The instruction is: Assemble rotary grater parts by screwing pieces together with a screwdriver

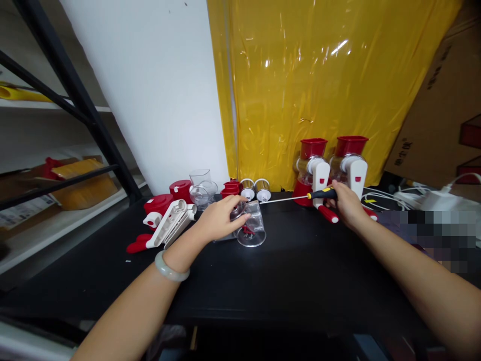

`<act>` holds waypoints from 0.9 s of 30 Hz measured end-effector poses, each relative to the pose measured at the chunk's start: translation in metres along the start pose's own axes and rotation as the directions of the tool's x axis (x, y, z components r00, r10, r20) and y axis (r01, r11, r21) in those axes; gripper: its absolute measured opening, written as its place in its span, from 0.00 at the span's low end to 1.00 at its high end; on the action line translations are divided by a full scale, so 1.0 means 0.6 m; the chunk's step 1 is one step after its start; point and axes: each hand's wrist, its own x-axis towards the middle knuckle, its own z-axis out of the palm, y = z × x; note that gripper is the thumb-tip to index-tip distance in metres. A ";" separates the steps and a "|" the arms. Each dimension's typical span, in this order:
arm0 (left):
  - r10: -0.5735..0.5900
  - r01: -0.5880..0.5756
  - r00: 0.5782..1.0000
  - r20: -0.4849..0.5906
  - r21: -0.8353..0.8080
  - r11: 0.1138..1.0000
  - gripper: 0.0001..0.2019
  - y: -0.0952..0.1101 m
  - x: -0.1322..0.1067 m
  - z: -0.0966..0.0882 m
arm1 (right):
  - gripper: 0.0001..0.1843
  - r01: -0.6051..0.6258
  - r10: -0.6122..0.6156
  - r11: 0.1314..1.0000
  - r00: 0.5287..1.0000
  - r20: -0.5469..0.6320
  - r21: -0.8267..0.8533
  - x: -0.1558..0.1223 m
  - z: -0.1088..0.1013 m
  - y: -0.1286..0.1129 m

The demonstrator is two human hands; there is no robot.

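My left hand point(221, 218) is wrapped around a clear plastic grater housing point(256, 225) that lies on its side on the black table point(300, 281). Some red shows through the clear wall. In my right hand point(343, 200) is a screwdriver point(321, 194) with a black and yellow handle, its long shaft pointing left. The tip meets the housing's upper edge beside my left fingers; exactly what it touches is too small to tell. Behind the left hand stand two metal grater drums point(262, 190) and red plastic parts point(230, 189).
Two assembled red and white rotary graters point(313, 170) stand at the back right. White crank handles point(171, 223), red bases point(160, 203) and another clear housing point(202, 188) lie at the left. White cables point(394, 198) run along the right; a yellow plastic curtain point(319, 90) hangs behind.
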 end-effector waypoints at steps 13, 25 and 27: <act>-0.004 0.004 1.000 0.000 -0.004 1.000 0.20 -0.001 0.000 0.000 | 0.17 -0.067 0.073 0.993 0.995 -0.061 0.100 0.001 0.004 0.000; -0.005 0.005 1.000 -0.003 -0.008 1.000 0.21 -0.001 -0.001 0.001 | 0.13 -0.078 0.080 0.974 0.997 0.002 0.212 -0.007 0.011 -0.008; -0.009 0.009 1.000 0.001 -0.011 1.000 0.21 -0.001 -0.002 0.000 | 0.15 -0.084 0.089 0.983 0.996 -0.023 0.162 -0.005 0.009 -0.008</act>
